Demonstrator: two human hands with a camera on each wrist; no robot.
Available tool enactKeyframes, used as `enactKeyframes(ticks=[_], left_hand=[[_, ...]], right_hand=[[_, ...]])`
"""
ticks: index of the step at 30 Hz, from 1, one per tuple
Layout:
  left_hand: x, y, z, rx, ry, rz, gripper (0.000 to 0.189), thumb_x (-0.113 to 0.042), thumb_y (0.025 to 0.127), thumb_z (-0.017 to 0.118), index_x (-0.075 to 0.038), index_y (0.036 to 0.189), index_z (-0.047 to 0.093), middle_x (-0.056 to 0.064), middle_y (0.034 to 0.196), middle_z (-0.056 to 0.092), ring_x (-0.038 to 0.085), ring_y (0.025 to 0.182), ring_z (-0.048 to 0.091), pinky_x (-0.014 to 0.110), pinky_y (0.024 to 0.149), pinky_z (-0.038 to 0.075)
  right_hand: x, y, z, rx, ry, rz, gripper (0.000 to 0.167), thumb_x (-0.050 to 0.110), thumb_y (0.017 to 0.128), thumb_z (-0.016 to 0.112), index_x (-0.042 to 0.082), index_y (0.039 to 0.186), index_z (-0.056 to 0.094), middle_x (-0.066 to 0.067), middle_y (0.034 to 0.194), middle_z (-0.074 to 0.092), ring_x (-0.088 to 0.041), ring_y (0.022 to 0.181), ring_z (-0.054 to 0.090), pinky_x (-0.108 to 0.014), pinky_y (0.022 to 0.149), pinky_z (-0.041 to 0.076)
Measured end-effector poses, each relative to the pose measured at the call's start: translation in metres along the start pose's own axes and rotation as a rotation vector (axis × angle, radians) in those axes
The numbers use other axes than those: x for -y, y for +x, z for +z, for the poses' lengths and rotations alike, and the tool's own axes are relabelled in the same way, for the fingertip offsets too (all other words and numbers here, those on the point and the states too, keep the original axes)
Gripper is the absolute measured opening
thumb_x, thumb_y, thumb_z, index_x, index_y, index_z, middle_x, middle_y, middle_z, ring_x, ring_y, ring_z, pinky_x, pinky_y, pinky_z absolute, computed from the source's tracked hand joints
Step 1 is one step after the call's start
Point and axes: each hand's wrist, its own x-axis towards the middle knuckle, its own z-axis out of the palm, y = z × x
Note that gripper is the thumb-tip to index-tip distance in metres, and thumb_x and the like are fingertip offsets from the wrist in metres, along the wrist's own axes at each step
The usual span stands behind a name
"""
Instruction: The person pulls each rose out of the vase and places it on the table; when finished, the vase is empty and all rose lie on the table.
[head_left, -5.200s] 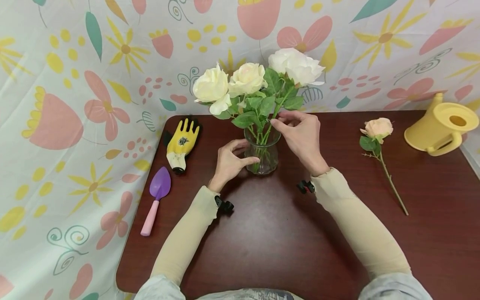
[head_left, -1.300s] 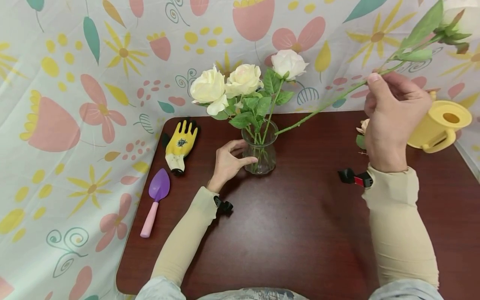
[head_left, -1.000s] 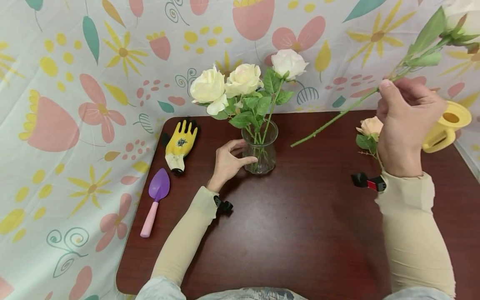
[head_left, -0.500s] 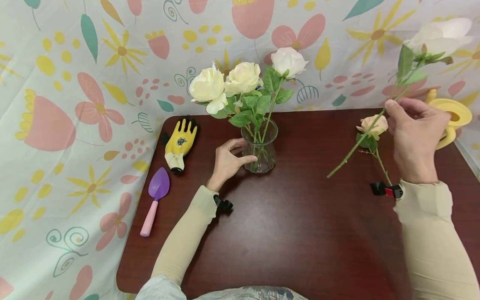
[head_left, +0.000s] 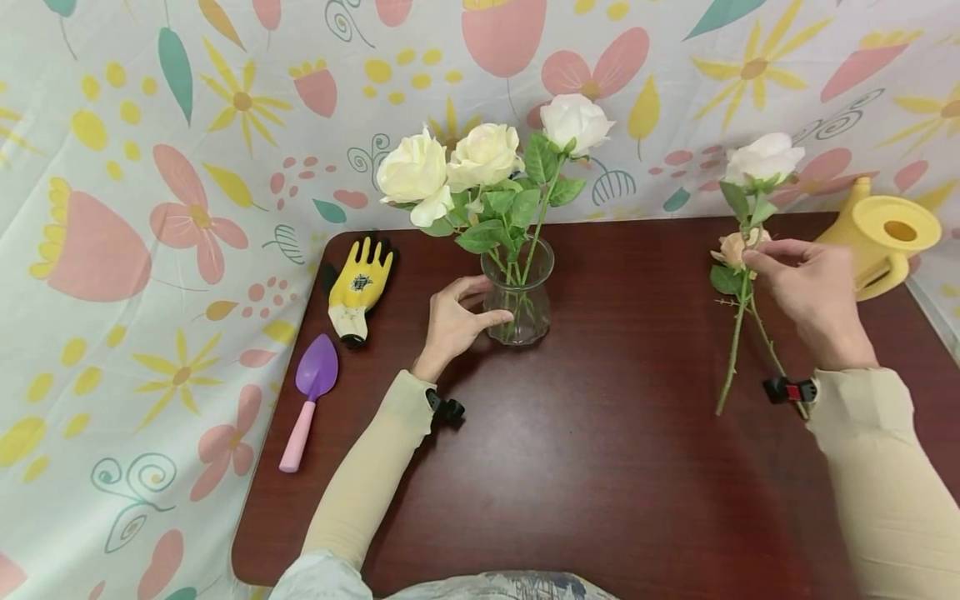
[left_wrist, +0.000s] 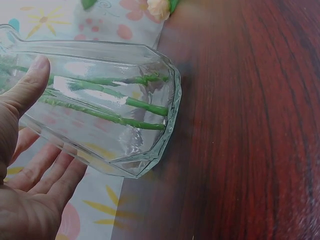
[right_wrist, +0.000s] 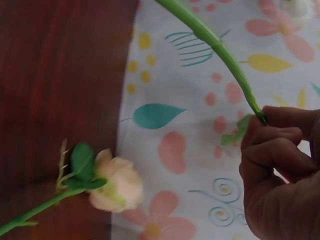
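Note:
In the head view my left hand (head_left: pixel 453 325) holds the clear glass vase (head_left: pixel 531 310), thumb on the near side and fingers round the far side. Three cream and white roses (head_left: pixel 485 157) stand in it. Their cut green stems (left_wrist: pixel 145 107) show through the glass in the left wrist view. My right hand (head_left: pixel 817 296) pinches a white rose (head_left: pixel 763 158) by its stem, upright, bloom at the top. This rose overlaps a peach rose (right_wrist: pixel 117 185) lying on the table, whose bloom is partly hidden in the head view.
A yellow watering can (head_left: pixel 862 237) stands at the right, just behind my right hand. Along the left edge of the dark table (head_left: pixel 570 467) lie a yellow glove (head_left: pixel 360 287) and a purple trowel (head_left: pixel 317 371) with pink handle. Patterned cloth (head_left: pixel 202 317) hangs behind and at the left.
My right hand drew the white rose out of the vase to the right, then lowered it and turned its stem steeper, over the peach rose. My left hand stayed on the vase.

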Motion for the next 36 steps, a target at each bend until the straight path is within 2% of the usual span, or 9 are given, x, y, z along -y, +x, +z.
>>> enactKeyframes(ticks=[2, 6, 9, 13, 15, 18, 23, 30, 36], left_hand=[[0.001, 0.000, 0.000, -0.001, -0.001, -0.001, 0.062, -0.013, 0.079, 0.100, -0.002, 0.134, 0.074, 0.022, 0.131, 0.077, 0.040, 0.122, 0.077, 0.052, 0.107, 0.065], [0.002, 0.001, 0.001, -0.003, -0.004, -0.003, 0.062, -0.013, 0.078, 0.100, -0.002, 0.133, 0.074, 0.022, 0.131, 0.077, 0.040, 0.122, 0.077, 0.051, 0.107, 0.065], [0.002, 0.000, 0.001, -0.004, -0.008, 0.000, 0.062, -0.012, 0.078, 0.100, -0.001, 0.133, 0.074, 0.022, 0.130, 0.077, 0.041, 0.122, 0.077, 0.051, 0.107, 0.065], [0.001, 0.000, 0.001, -0.003, -0.012, 0.004, 0.062, -0.012, 0.078, 0.100, -0.001, 0.133, 0.074, 0.023, 0.130, 0.077, 0.042, 0.122, 0.077, 0.052, 0.107, 0.065], [0.001, 0.000, 0.001, -0.002, -0.013, 0.001, 0.062, -0.012, 0.078, 0.100, -0.001, 0.133, 0.074, 0.023, 0.130, 0.077, 0.042, 0.122, 0.077, 0.052, 0.107, 0.065], [0.001, 0.000, 0.001, -0.003, -0.010, -0.005, 0.063, -0.012, 0.078, 0.100, -0.001, 0.134, 0.074, 0.023, 0.130, 0.077, 0.042, 0.122, 0.077, 0.052, 0.107, 0.065], [0.001, 0.000, -0.001, 0.001, -0.012, -0.010, 0.063, -0.012, 0.078, 0.100, -0.002, 0.134, 0.074, 0.022, 0.130, 0.077, 0.041, 0.122, 0.077, 0.052, 0.106, 0.065], [0.001, 0.001, -0.001, 0.002, -0.002, 0.000, 0.063, -0.014, 0.078, 0.101, -0.002, 0.134, 0.074, 0.022, 0.130, 0.077, 0.042, 0.122, 0.077, 0.051, 0.106, 0.065], [0.002, 0.001, -0.002, 0.007, -0.001, 0.002, 0.062, -0.014, 0.079, 0.100, -0.002, 0.134, 0.074, 0.022, 0.131, 0.077, 0.041, 0.122, 0.077, 0.051, 0.107, 0.065]], right_hand=[[-0.009, 0.003, 0.000, 0.035, -0.078, -0.003, 0.019, 0.035, 0.102, 0.076, 0.049, 0.089, 0.077, 0.043, 0.075, 0.062, 0.005, 0.089, 0.050, -0.012, 0.060, 0.042], [-0.022, 0.008, -0.001, 0.111, -0.185, 0.006, 0.020, 0.040, 0.103, 0.074, 0.053, 0.087, 0.072, 0.044, 0.076, 0.058, 0.001, 0.095, 0.047, -0.012, 0.066, 0.042], [-0.033, 0.011, -0.001, 0.162, -0.264, 0.000, 0.011, 0.042, 0.104, 0.073, 0.036, 0.102, 0.082, 0.043, 0.077, 0.057, 0.001, 0.095, 0.047, -0.014, 0.068, 0.044], [-0.046, 0.015, -0.002, 0.218, -0.344, -0.009, 0.050, 0.044, 0.105, 0.070, 0.000, 0.126, 0.079, 0.039, 0.077, 0.060, 0.003, 0.086, 0.050, -0.019, 0.065, 0.045], [-0.053, 0.017, -0.002, 0.242, -0.374, -0.016, 0.053, 0.043, 0.106, 0.068, -0.005, 0.129, 0.076, 0.036, 0.076, 0.061, 0.003, 0.080, 0.050, -0.021, 0.063, 0.046], [-0.062, 0.020, -0.002, 0.272, -0.415, -0.026, 0.053, 0.041, 0.107, 0.066, -0.006, 0.129, 0.076, 0.031, 0.078, 0.065, 0.002, 0.076, 0.050, -0.024, 0.060, 0.044], [-0.073, 0.022, -0.001, 0.298, -0.443, -0.028, 0.052, 0.039, 0.108, 0.067, -0.009, 0.126, 0.075, 0.007, 0.082, 0.074, -0.002, 0.069, 0.050, -0.028, 0.056, 0.043], [-0.080, 0.024, 0.000, 0.306, -0.473, -0.036, 0.048, 0.038, 0.107, 0.068, -0.007, 0.121, 0.079, 0.007, 0.088, 0.079, 0.001, 0.074, 0.051, -0.022, 0.061, 0.043], [-0.081, 0.026, 0.002, 0.334, -0.521, -0.051, 0.041, 0.034, 0.106, 0.069, -0.004, 0.116, 0.081, -0.021, 0.111, 0.080, -0.005, 0.084, 0.055, -0.018, 0.065, 0.042]])
